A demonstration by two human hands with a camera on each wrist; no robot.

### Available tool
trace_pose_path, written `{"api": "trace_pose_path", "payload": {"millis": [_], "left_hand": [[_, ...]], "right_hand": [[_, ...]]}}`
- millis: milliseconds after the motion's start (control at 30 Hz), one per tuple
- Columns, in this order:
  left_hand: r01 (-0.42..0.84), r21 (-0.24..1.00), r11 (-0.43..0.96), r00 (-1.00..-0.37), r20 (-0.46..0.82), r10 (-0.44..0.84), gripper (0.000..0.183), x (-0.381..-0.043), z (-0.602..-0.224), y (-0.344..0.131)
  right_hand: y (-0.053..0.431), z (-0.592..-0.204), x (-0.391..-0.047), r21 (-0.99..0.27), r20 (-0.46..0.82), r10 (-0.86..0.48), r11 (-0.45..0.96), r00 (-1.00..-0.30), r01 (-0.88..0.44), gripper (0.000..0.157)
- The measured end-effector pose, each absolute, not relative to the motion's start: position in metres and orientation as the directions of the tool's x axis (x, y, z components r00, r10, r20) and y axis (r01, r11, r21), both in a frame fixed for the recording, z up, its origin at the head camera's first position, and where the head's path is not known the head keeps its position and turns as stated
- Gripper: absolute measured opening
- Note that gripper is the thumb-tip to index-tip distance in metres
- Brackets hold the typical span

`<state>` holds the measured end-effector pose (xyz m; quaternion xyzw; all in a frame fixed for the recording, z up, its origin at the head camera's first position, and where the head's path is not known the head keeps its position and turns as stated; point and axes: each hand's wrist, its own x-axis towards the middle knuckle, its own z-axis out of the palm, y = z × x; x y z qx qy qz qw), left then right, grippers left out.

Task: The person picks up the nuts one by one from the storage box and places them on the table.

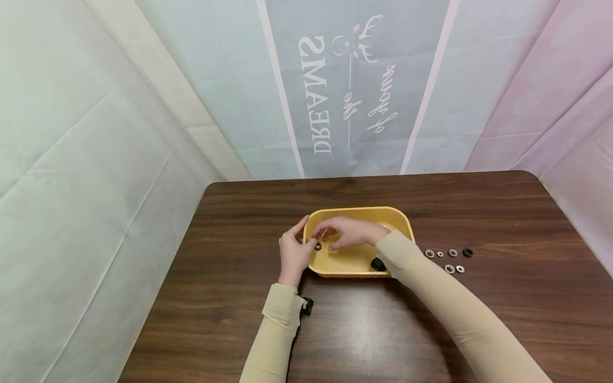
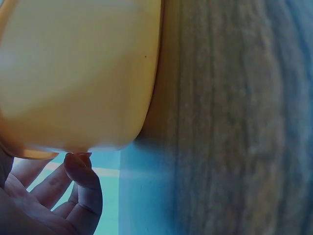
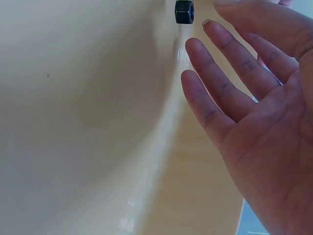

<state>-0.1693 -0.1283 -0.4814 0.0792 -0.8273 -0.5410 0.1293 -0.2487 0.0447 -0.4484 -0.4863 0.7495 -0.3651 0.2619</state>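
A yellow plastic bin [image 1: 359, 209] stands on the table, its inside seen close up in the right wrist view. My left hand [image 1: 294, 254] grips its left end, with the thumb at the rim and the fingers along the outside. Within the bin, near that same end, lies a small black hex nut [image 3: 184, 12]. My right hand [image 1: 351, 231] reaches in over the bin from the right. Its fingers [image 3: 215, 100] are spread and loosely bent, close to the nut but apart from it, with nothing held in them.
Right of the bin, several small metal nuts and washers [image 1: 449, 269] lie in two loose rows on the dark wooden table [image 1: 239, 223], with a black nut [image 1: 467, 252] at the far end. Fabric walls [image 1: 230, 106] border the table behind and at both sides.
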Motion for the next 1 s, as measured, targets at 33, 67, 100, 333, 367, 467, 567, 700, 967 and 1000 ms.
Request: {"api": "trace_pose_path", "payload": {"millis": [33, 67, 100, 333, 367, 467, 567, 700, 967, 1000], "left_hand": [[0.010, 0.916, 0.401, -0.954, 0.128, -0.270, 0.059, -0.169, -0.481, -0.128], [0.012, 0.917, 0.399, -0.954, 0.130, -0.269, 0.059, -0.170, -0.481, -0.128], [0.013, 0.918, 0.395, -0.954, 0.130, -0.270, 0.059, -0.170, -0.480, -0.128], [0.012, 0.925, 0.380, -0.955, 0.124, -0.271, 0.058, -0.170, -0.480, -0.128], [0.012, 0.924, 0.382, -0.955, 0.124, -0.270, 0.058, -0.170, -0.480, -0.128], [0.016, 0.923, 0.384, -0.954, 0.129, -0.270, 0.058, -0.170, -0.480, -0.128], [0.017, 0.920, 0.391, -0.953, 0.133, -0.272, 0.058, -0.170, -0.480, -0.128], [0.015, 0.919, 0.395, -0.953, 0.133, -0.273, 0.058, -0.171, -0.481, -0.128], [0.020, 0.920, 0.391, -0.952, 0.137, -0.274, 0.059, -0.170, -0.481, -0.129], [0.020, 0.921, 0.388, -0.952, 0.135, -0.274, 0.059, -0.170, -0.481, -0.129]], "right_hand": [[0.044, -0.449, -0.249, -0.800, -0.040, -0.920, 0.263, -0.390, -0.539, 0.046], [0.044, -0.449, -0.249, -0.799, -0.041, -0.921, 0.264, -0.388, -0.541, 0.047], [0.044, -0.448, -0.249, -0.799, -0.044, -0.921, 0.265, -0.388, -0.539, 0.047], [0.043, -0.454, -0.251, -0.775, -0.028, -0.925, 0.259, -0.378, -0.576, 0.047], [0.043, -0.454, -0.251, -0.775, -0.025, -0.926, 0.256, -0.376, -0.578, 0.047], [0.042, -0.456, -0.252, -0.776, -0.020, -0.928, 0.249, -0.372, -0.579, 0.046], [0.042, -0.457, -0.252, -0.774, -0.015, -0.930, 0.244, -0.367, -0.585, 0.046], [0.041, -0.459, -0.253, -0.768, -0.012, -0.932, 0.240, -0.362, -0.593, 0.046], [0.040, -0.462, -0.253, -0.763, -0.016, -0.935, 0.241, -0.355, -0.600, 0.047], [0.040, -0.463, -0.253, -0.764, -0.017, -0.935, 0.240, -0.354, -0.599, 0.047]]}}
